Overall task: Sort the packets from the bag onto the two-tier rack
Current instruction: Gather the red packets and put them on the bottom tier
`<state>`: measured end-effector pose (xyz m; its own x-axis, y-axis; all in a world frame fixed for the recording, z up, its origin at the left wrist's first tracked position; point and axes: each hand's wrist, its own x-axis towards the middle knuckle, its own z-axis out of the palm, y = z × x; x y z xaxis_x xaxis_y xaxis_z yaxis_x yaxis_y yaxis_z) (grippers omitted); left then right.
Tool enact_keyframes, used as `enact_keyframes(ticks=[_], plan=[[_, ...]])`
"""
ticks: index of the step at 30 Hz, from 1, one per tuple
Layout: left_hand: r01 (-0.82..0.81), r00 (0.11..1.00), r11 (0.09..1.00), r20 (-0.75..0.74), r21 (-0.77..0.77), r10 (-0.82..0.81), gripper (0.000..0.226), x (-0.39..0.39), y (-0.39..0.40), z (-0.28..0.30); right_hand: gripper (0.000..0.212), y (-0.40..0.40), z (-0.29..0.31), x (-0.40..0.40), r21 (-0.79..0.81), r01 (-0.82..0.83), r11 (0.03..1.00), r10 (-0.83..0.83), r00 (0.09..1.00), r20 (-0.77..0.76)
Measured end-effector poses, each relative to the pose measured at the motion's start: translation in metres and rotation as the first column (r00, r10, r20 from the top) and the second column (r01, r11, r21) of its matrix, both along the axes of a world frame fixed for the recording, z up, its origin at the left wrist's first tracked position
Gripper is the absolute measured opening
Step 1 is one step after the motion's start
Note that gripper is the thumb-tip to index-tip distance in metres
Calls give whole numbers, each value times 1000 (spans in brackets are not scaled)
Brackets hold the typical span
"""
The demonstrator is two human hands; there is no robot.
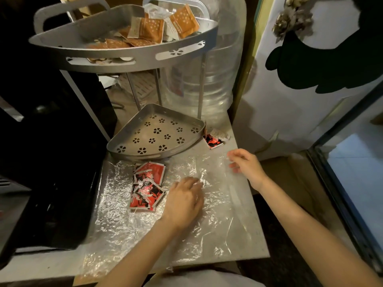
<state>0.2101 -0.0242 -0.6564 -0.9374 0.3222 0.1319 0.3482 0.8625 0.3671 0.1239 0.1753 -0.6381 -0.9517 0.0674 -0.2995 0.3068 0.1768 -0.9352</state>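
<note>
A clear plastic bag (217, 204) lies flat and crinkled on the grey table (244, 251). Inside it, at the left, sits a pile of red and black packets (147, 186). My left hand (184, 201) rests palm down on the bag just right of that pile, fingers slightly spread. My right hand (245, 165) hovers at the bag's far right corner, fingers loosely curled with nothing clearly held. The grey two-tier rack stands behind: its upper tier (124, 52) holds several orange and white packets (153, 29), its lower tier (155, 133) is bare. One red packet (213, 141) lies right of the lower tier.
A black appliance (51, 152) fills the left side, close to the rack and bag. A large clear water bottle (207, 83) stands behind the rack. A white fridge door (300, 90) rises at the right. The table ends just right of my right hand.
</note>
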Motion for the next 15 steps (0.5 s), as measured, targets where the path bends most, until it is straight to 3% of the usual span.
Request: enact_keyframes(ticks=[4,7,10,15], plan=[[103,969,994,219,41,-110,62,27,17,5,18,-5,1,9,-199,73,977,-58,995,79],[191,944,980,260,62,-201,65,34,33,4,13,-7,3,17,-338,124,933,-78,986,147],[262,935,964,236,45,-265,59,35,49,2,27,-4,6,24,-354,175,919,-98,969,227],[365,909,930,232,-46,-346,59,34,73,-5,24,16,11,42,-331,143,933,-52,962,270]])
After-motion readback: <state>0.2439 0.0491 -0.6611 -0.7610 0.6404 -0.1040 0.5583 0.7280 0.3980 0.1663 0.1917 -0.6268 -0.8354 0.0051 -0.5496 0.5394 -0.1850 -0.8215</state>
